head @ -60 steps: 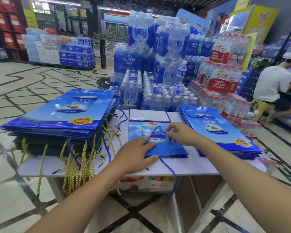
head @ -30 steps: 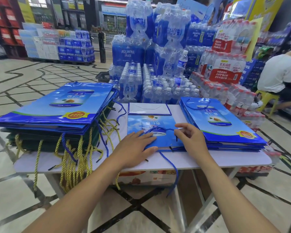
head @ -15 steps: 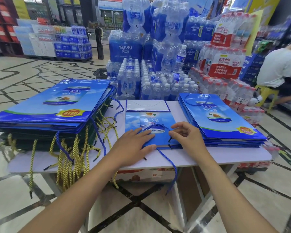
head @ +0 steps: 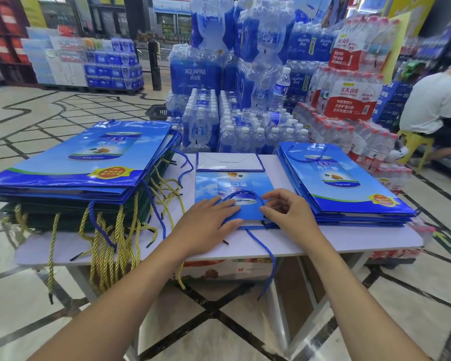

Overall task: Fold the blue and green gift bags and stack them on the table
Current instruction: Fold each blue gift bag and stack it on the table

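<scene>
On the counter (head: 323, 243), our left hand (head: 206, 225) presses the bag (head: 208, 186) flat, fingers straight; our right hand (head: 287, 214) curls by its cord (head: 242, 192), grip unclear. Next we likely tuck it in.

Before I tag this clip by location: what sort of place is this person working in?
Most likely a supermarket or drinks shop floor: shrink-wrapped Aquafina water packs are piled behind the table, red-labelled bottle packs sit beside them, and a shopping basket stands on the tiled floor.

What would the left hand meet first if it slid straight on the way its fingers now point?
Probably the blue cord handle looped on the folded bag, just ahead of the left hand; beyond it, depth permitting, the right hand.
</scene>
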